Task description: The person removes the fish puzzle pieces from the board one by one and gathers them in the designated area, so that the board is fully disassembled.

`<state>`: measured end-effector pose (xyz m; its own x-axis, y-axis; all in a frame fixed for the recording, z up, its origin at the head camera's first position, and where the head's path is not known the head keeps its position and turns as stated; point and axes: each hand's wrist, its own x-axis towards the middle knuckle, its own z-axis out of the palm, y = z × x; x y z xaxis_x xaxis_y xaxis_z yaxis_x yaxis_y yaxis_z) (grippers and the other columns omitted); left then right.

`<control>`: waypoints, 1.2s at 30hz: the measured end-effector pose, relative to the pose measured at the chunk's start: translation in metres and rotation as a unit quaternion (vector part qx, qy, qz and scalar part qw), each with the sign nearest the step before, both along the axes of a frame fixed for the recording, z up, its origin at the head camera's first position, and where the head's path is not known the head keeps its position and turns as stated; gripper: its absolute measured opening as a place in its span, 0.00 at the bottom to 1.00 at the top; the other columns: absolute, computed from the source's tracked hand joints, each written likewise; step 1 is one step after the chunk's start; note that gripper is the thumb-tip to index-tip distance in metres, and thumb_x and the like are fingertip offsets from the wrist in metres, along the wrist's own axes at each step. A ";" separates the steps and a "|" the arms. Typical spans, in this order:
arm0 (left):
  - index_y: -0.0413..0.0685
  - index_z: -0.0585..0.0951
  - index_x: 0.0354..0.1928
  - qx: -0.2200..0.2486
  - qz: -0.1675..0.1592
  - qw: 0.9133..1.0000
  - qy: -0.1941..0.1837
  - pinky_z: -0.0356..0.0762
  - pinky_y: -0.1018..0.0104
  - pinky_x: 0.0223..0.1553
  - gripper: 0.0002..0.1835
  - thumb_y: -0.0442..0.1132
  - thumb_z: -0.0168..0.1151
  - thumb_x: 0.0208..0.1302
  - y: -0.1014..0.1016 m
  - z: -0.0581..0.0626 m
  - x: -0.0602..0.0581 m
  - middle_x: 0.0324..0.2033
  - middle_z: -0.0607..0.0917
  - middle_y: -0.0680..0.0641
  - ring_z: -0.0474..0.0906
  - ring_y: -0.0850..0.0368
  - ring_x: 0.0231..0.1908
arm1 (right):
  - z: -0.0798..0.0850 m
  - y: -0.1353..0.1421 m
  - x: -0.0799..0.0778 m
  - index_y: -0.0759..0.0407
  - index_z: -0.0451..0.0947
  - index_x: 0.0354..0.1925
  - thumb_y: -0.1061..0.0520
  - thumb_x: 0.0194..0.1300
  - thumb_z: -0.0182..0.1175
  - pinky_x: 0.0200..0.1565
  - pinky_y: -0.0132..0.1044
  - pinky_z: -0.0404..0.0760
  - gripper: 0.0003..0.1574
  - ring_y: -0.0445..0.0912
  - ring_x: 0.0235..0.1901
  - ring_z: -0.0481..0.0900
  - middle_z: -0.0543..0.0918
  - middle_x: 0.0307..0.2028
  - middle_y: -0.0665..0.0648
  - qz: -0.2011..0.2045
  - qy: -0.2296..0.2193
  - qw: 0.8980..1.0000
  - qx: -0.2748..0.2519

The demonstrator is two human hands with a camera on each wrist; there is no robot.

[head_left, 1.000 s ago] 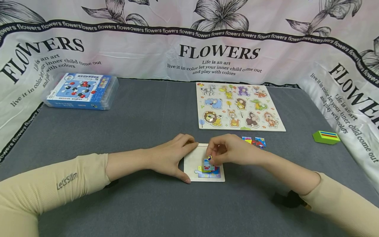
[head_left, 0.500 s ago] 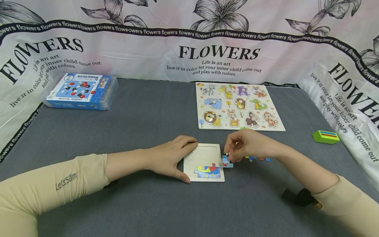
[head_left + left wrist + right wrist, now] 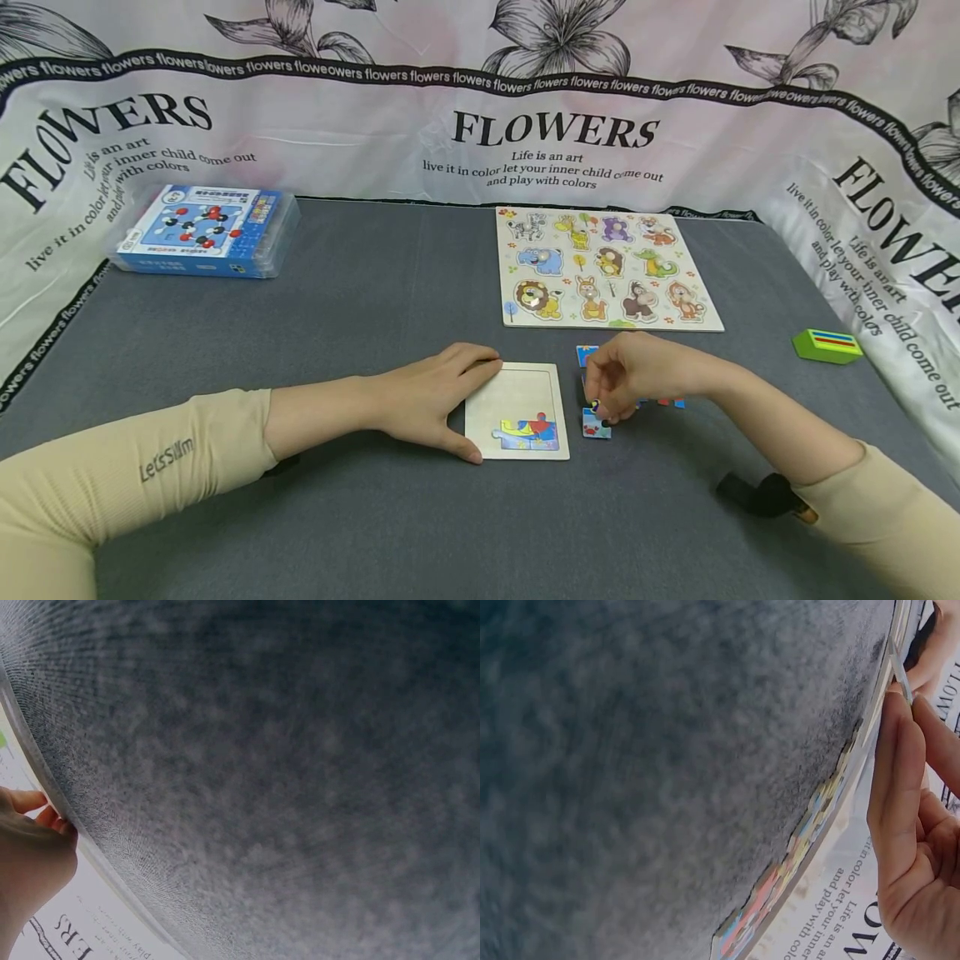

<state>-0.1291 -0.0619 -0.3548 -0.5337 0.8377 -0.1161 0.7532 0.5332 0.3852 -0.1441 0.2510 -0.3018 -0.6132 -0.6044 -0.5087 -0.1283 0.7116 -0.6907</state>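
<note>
A small square wooden puzzle tray (image 3: 517,392) lies flat in the head view, with several joined picture pieces (image 3: 528,435) along its lower right. My left hand (image 3: 435,396) rests at the tray's left side, thumb near its lower left corner and fingertips near the upper left. To the right of the tray, my right hand (image 3: 630,379) pinches a blue puzzle piece (image 3: 597,425) showing a red crab, between thumb and fingers. In the right wrist view this piece (image 3: 900,671) appears thin and edge-on. Loose puzzle pieces (image 3: 587,356) lie partly hidden behind the right hand.
Behind the hands lies an animal puzzle board (image 3: 611,271). A boxed molecule model set (image 3: 202,232) sits at the back left, and a green block (image 3: 827,347) at the right. A printed FLOWERS cloth (image 3: 360,142) hangs behind the grey tabletop (image 3: 375,525).
My right hand has moved right from over the tray with the crab piece, uncovering the joined pieces. It is now beside the loose pieces. The left hand has stayed in place.
</note>
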 end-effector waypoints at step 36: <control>0.44 0.54 0.76 -0.001 0.000 1.000 0.000 0.62 0.59 0.73 0.58 0.71 0.65 0.54 0.000 0.002 0.000 0.74 0.57 0.48 0.54 0.53 0.74 | 0.004 0.004 -0.001 0.53 0.84 0.35 0.57 0.59 0.70 0.24 0.39 0.79 0.05 0.46 0.27 0.83 0.88 0.27 0.52 -0.003 0.052 0.997 0.049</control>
